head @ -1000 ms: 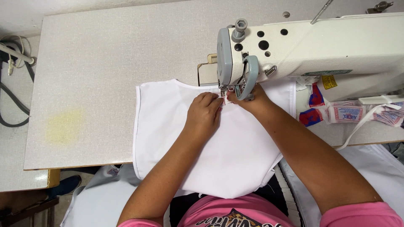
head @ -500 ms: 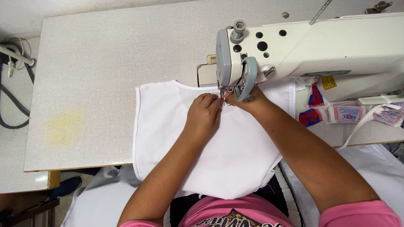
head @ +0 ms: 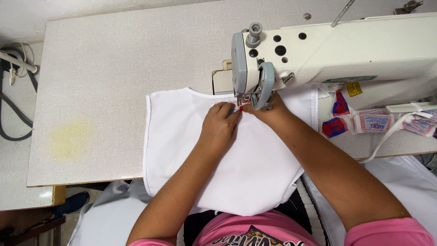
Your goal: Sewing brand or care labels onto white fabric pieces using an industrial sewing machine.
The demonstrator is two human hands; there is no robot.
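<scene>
Both hands, left (head: 221, 125) and right (head: 268, 111), press flat on the white cloth (head: 182, 136) at the machine's (head: 318, 50) needle, at 12 o'clock; stitching looks barely begun.

Sewing workshop, garment-making station. Evidence: industrial sewing machine (head: 337, 50), white, set at the far right edge of a speckled grey work table (head: 114, 68); white fabric piece (head: 182, 136) spread at the near edge under the needle; small stack of printed labels (head: 364, 123) beside the machine; dark cables (head: 13, 105) past the left edge.
</scene>
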